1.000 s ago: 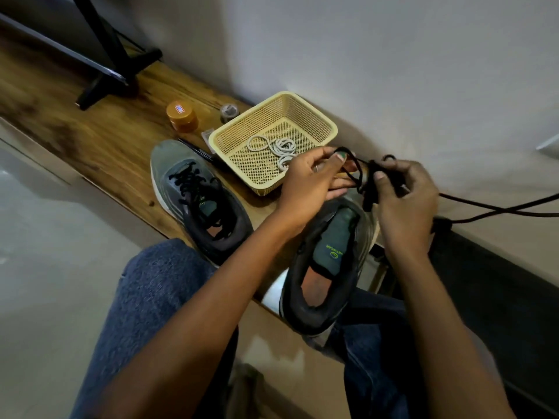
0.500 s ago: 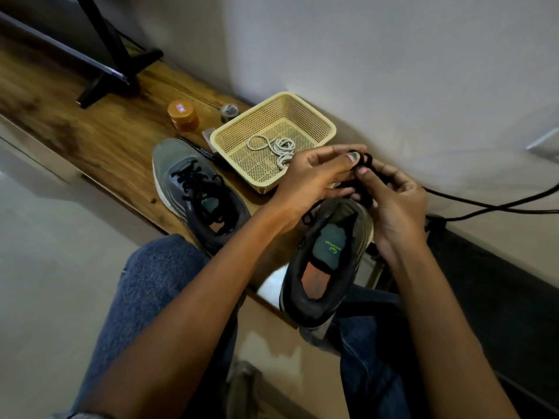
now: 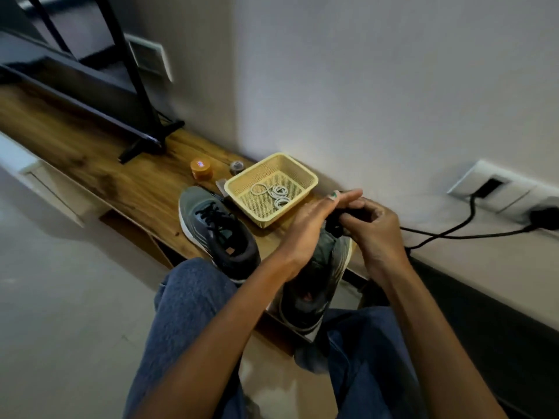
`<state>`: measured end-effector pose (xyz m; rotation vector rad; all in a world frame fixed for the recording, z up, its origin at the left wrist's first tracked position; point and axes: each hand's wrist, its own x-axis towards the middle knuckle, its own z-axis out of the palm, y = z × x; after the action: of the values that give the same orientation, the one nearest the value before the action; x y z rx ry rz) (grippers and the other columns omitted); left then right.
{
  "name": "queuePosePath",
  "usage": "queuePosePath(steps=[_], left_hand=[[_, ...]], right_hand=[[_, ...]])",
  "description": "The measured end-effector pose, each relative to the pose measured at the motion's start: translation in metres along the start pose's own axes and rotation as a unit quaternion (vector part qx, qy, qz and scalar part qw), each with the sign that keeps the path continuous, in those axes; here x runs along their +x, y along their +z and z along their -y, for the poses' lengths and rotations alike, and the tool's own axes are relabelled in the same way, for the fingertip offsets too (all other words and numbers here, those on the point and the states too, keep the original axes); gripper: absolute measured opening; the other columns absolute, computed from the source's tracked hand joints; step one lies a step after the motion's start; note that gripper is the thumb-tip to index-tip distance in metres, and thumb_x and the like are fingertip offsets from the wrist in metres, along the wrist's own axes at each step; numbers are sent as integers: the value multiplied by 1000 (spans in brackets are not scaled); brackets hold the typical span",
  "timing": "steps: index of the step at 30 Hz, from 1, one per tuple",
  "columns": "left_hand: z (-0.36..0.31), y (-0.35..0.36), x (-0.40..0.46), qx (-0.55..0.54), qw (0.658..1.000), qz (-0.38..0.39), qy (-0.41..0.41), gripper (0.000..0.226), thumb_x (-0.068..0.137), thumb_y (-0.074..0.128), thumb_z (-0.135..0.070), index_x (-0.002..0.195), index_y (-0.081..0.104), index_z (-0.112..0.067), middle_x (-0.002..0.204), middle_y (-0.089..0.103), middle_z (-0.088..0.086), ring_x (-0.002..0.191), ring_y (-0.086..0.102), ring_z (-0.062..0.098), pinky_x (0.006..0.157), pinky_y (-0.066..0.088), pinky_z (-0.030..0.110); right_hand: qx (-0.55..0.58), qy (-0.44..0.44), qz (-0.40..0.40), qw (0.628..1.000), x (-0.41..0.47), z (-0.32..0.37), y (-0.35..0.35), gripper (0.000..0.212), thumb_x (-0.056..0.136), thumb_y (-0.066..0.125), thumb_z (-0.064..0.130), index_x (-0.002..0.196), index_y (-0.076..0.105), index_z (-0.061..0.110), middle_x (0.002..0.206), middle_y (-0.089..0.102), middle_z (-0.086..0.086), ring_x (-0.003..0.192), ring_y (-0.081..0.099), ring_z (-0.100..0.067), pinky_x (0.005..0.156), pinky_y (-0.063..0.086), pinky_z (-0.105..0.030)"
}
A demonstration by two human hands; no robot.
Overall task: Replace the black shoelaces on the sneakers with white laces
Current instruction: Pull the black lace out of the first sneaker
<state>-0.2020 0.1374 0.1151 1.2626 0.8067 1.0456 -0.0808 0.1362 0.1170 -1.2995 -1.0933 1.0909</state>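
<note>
Between my two hands, just above the toe of the sneaker (image 3: 317, 276) propped on my lap and the counter (image 3: 99, 164) edge, sits a dark bundle of black lace (image 3: 348, 214) — that's what I'm working right now. My right hand (image 3: 373, 229) has its fingers curled round the bundle, pinching it; my left hand (image 3: 314, 222) lies alongside with fingers stretched out straight, pressing against the same clump. It's soft, limp cord, feather-light, and I'd judge it wants to spring loose or tangle the second I relax, so the hold belongs on the gathered middle, not on a stray end. It looks like a small matte black wad, mostly hidden by my fingers, so I can't tell how neatly it's wound. This sneaker shows its grey upper and open mouth with no lacing that I can see. Over to my left on the counter, the other sneaker (image 3: 214, 228) has its black lace threaded and waiting its turn. Just beyond, the yellow basket (image 3: 305, 176) holds the white laces (image 3: 276, 195), coiled in loose loops. Farther back sit an orange jar (image 3: 201, 168) and a black stand (image 3: 145, 137).
</note>
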Motion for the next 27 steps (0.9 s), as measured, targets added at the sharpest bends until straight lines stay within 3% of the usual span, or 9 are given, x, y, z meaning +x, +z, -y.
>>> queuePosePath(steps=[4, 10, 14, 16, 18, 20, 22, 25, 27], left_hand=[[-31, -3, -5, 21, 1000, 17, -3, 52, 106, 16, -31, 135, 52, -8, 123, 64, 9, 93, 65, -3, 69, 48, 8], [-76, 4, -11, 42, 998, 34, 29, 48, 103, 14, -43, 139, 42, -28, 124, 61, 7, 96, 65, 5, 66, 51, 16], [-85, 6, -14, 57, 997, 6, 54, 48, 96, 20, -57, 140, 31, -40, 134, 50, -3, 103, 65, 19, 71, 57, 30], [-83, 1, -16, 41, 998, -19, 54, 48, 94, 22, -55, 138, 33, -40, 135, 48, -2, 95, 68, 17, 65, 56, 27], [-74, -6, -21, 42, 997, -47, 43, 35, 101, 28, -42, 132, 41, -36, 129, 51, -5, 94, 67, 16, 61, 52, 20], [-56, -12, -27, 72, 996, -50, 6, 29, 102, 38, -18, 126, 49, -30, 122, 54, -11, 102, 62, 15, 67, 49, 14], [-28, -15, -36, 107, 993, -13, -47, 37, 94, 51, -6, 123, 52, -29, 124, 54, -10, 108, 55, 4, 79, 49, 10], [11, -11, -44, 221, 971, 38, -87, 44, 83, 61, -16, 124, 57, -30, 129, 51, -3, 119, 51, 12, 99, 48, 31], [25, -5, -47, 228, 967, 4, -114, 26, 90, 61, -17, 116, 63, -19, 119, 56, 0, 114, 55, 16, 92, 53, 37]], right_hand=[[-23, -29, 67, 997, -17, 40, -4, 20, 79, 67, -7, 95, 72, 4, 83, 73, -14, 69, 66, -18, 62, 53, -24], [-39, -39, 18, 998, -22, 79, -4, 9, 80, 71, 3, 89, 73, 5, 86, 69, -27, 71, 64, -31, 60, 49, -31], [-44, -35, -20, 998, -25, 90, -6, 4, 80, 72, 4, 84, 71, 3, 71, 72, -6, 64, 70, -14, 54, 51, -22], [-49, -38, -38, 997, -28, 93, -9, 4, 80, 73, 4, 80, 69, 5, 64, 70, 2, 58, 66, -6, 50, 48, -16], [-47, -45, -42, 997, -33, 100, -13, 6, 80, 74, 5, 78, 69, 9, 62, 69, 6, 58, 64, -4, 50, 47, -15], [-27, -54, -35, 998, -38, 110, -16, 7, 80, 74, 6, 78, 70, 11, 66, 68, 4, 61, 63, -6, 52, 48, -16], [0, -61, -18, 998, -42, 122, -17, 6, 80, 73, 6, 80, 70, 11, 72, 68, -2, 65, 62, -10, 53, 48, -19], [18, -69, 0, 997, -44, 134, -15, 6, 79, 73, 7, 82, 70, 10, 76, 68, -6, 66, 61, -14, 52, 48, -21], [5, -75, 3, 997, -45, 135, -13, 7, 80, 73, 6, 81, 70, 12, 77, 69, -7, 67, 62, -16, 55, 51, -23]])
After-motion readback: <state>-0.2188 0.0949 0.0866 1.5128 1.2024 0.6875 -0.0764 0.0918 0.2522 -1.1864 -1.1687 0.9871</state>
